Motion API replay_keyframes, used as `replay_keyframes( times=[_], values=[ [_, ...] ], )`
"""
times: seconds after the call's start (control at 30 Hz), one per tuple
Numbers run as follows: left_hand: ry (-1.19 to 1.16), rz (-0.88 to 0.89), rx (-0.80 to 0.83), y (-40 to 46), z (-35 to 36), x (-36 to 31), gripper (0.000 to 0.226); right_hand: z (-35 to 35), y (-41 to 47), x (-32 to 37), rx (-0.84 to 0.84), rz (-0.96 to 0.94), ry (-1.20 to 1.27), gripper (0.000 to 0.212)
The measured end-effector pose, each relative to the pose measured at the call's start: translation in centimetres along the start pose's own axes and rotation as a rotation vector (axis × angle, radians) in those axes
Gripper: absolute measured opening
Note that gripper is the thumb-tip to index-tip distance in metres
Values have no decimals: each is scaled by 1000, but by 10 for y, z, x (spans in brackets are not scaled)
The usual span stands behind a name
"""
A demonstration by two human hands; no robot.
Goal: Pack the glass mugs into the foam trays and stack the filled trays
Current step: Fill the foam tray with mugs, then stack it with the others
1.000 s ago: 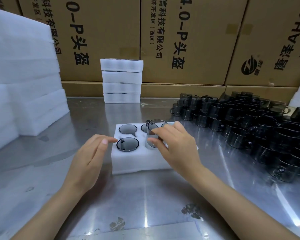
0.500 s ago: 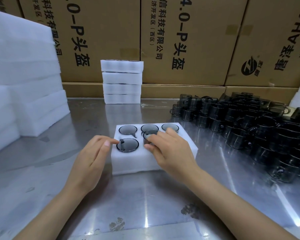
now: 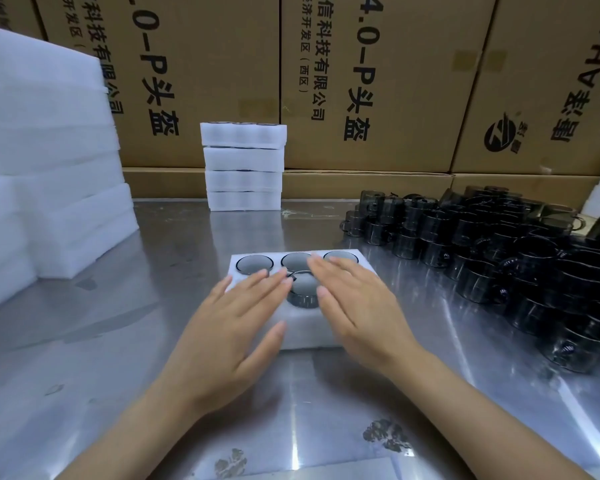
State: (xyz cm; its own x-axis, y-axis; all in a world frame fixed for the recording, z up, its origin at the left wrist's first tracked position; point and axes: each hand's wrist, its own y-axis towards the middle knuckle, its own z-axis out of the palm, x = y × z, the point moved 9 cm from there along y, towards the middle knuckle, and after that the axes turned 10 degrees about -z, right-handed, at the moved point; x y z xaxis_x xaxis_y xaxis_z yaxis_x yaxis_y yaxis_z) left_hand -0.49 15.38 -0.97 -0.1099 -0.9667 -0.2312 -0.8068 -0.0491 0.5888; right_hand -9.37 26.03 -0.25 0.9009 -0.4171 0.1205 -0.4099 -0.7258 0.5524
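A white foam tray (image 3: 302,332) lies on the steel table in front of me, with smoky glass mugs seated in its holes. Three mugs fill the back row, the leftmost mug (image 3: 254,265) fully in sight. A front-row mug (image 3: 303,289) shows between my hands. My left hand (image 3: 236,317) lies flat with straight fingers over the tray's left front. My right hand (image 3: 352,303) lies flat over the right side, fingers reaching the back row. Neither hand grips anything. The front holes under my hands are hidden.
A stack of filled foam trays (image 3: 244,166) stands at the back centre. Large piles of foam sheets (image 3: 45,161) fill the left side. Several loose dark glass mugs (image 3: 499,258) crowd the right of the table. Cardboard boxes (image 3: 361,81) wall the back.
My right hand lowered a mug into the middle front hole and let go. Both hands then flattened and moved over the top of the tray.
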Motion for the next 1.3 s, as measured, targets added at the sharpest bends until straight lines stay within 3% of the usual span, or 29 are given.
replay_keyframes(
  times=[0.13,0.33,0.43,0.57,0.73,0.87,1.0,1.2,1.3],
  values=[
    [49,-16,97,2,17,-1,51,16,-1,-4,132,15,-99,46],
    [42,-19,-1,11,7,-5,44,18,-3,-3,149,15,-111,45],
    [85,-18,-82,23,1,-12,39,6,0,-5,-8,35,-1,48],
    [170,-5,-83,26,14,-18,31,-26,-8,-53,-358,252,174,41],
    [270,74,-68,23,25,-16,34,-59,-42,-132,-444,579,-49,33],
    [235,78,-73,23,25,-13,34,-95,-61,-150,-544,671,-326,35],
    [194,85,-66,23,24,-11,33,-108,-69,-164,-449,727,-535,39],
    [172,74,-80,20,23,-11,34,-108,-76,-186,-229,850,-659,31],
    [165,72,-91,20,21,-12,33,-112,-74,-186,-227,857,-692,28]
  ],
)
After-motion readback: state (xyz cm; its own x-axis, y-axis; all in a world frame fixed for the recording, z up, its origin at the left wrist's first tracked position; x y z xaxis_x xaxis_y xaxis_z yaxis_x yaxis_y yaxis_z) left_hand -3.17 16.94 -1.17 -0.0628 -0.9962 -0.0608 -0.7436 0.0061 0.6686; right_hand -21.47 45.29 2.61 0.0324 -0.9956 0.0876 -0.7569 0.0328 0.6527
